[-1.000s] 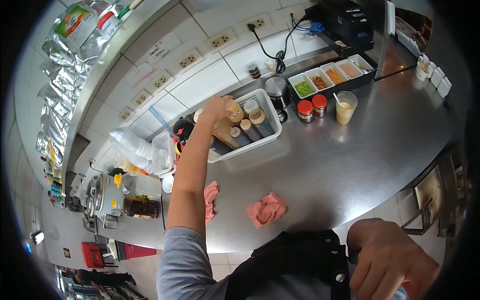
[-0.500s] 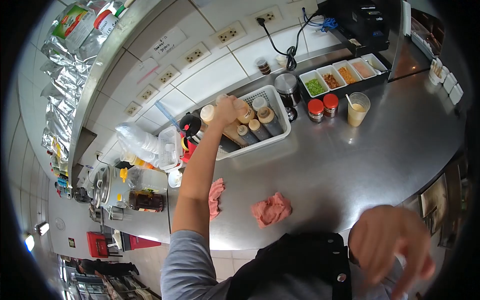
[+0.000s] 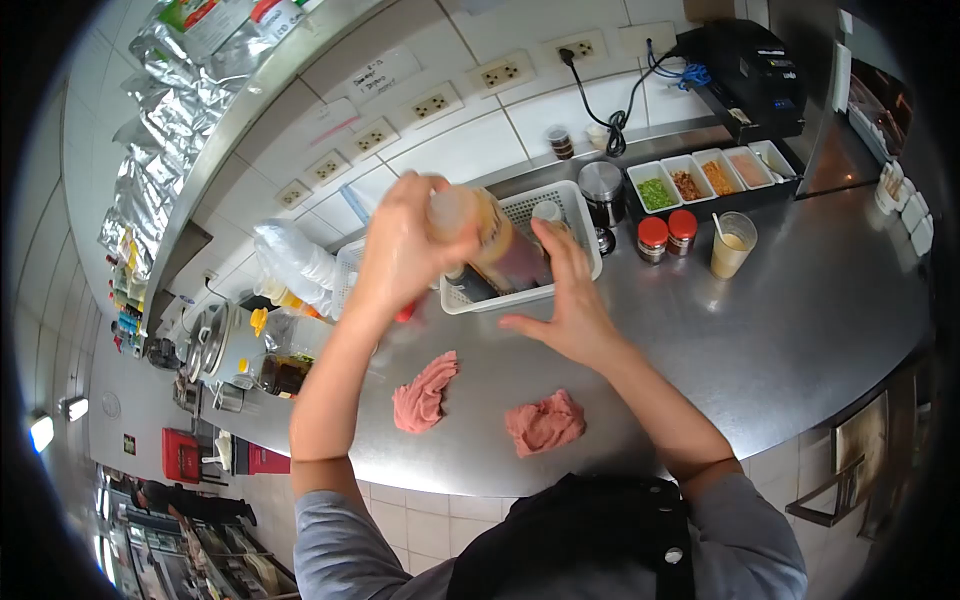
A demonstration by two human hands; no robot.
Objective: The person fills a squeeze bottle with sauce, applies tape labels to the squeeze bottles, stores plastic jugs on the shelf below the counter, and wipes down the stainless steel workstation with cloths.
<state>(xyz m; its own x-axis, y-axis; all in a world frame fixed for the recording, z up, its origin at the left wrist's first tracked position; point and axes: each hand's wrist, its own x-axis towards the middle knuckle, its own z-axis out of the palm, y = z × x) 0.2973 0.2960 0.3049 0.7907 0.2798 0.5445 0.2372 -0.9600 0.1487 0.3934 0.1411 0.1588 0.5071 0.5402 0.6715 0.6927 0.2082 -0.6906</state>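
My left hand is closed round the top end of a squeeze bottle, which has a pale cap and dark reddish-brown contents. It is tilted above a white plastic basket, its base toward my right hand. That hand is open, thumb spread from the fingers, beside the bottle's lower end; whether it touches the bottle I cannot tell. A dark bottle lies in the basket, partly covered by my left hand and the held bottle. Two crumpled pink cloths, a left one and a right one, lie on the steel counter.
Right of the basket stand a metal canister, two red-lidded jars and a cup of pale sauce with a utensil. Behind them is a topping tray. Plastic cups and oil bottles stand left. A person is far off.
My left hand has raised a squeeze bottle from among the others in the basket. My right hand has come from the lower right up to the basket. The view has shifted slightly.
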